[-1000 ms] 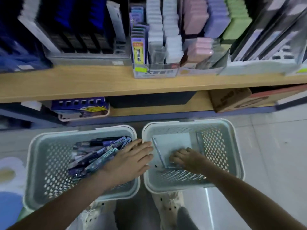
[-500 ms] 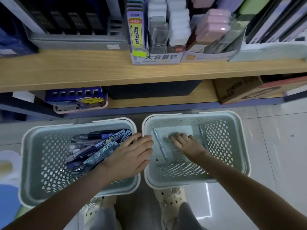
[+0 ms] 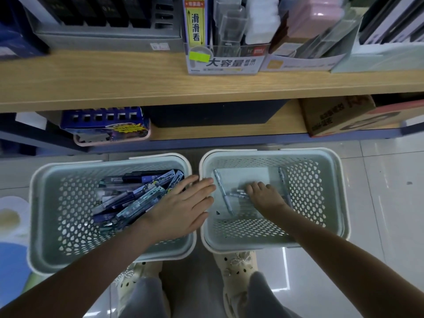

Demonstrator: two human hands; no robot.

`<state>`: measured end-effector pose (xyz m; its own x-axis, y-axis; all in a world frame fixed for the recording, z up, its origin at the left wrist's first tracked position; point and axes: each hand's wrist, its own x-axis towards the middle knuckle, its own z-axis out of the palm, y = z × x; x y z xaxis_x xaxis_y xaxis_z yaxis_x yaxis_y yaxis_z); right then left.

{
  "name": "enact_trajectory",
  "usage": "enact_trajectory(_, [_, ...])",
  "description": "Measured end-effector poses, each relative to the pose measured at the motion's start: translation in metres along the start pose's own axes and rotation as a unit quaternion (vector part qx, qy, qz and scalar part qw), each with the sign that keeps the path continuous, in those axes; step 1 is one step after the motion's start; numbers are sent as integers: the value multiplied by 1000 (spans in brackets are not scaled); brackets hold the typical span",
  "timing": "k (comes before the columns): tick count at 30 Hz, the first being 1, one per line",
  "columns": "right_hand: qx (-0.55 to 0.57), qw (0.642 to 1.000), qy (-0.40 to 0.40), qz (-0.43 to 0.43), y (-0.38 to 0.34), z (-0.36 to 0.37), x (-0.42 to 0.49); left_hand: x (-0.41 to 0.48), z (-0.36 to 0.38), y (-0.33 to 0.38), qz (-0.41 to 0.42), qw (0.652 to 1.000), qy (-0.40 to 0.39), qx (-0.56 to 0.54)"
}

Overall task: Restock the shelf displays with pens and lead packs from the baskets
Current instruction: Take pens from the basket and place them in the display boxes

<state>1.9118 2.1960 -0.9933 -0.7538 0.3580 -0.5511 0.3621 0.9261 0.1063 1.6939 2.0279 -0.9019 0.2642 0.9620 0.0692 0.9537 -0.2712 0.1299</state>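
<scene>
As the right hand (image 3: 263,196) curls, pens (image 3: 237,193) lie under its grip.

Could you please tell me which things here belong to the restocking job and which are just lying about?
Job: left basket, its packs; right basket, its loose pens; shelf display; left hand; right hand.
Lying about: cardboard box, blue box, dark bin, all on the lower shelf.

2 baskets (image 3: 46,203), 2 hands (image 3: 181,210), 1 pr shoes (image 3: 236,267)
</scene>
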Motion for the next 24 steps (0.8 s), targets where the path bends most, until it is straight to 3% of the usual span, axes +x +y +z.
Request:
enact_trajectory(7, [4,998,23,-54,6,-27,-15,-1,0,0,3,1000,9,-26])
enact_trajectory(10, [157,983,78,-50,10,-40,-25,0,1,4,-23,996,25,-79])
enact_trajectory(12, [292,949,109,-34,9,-65,-36,6,-3,12,-70,987,37,-140])
enact_trajectory(15, [448,881,150,-32,1,-107,-56,26,-23,26,-169,935,9,-312])
enact_trajectory(18, [516,830,188,-94,-16,-152,-72,50,-44,38,-263,820,-90,-501])
enact_trajectory(20, [516,815,223,-143,-26,-172,-77,60,-49,41,-290,810,-166,-482])
enact_trajectory(22, [489,817,263,-153,-29,-177,-73,66,-58,39,-325,818,-174,-441])
enact_trajectory(24, [480,823,279,-122,-31,-178,-67,66,-64,37,-295,817,-138,-476])
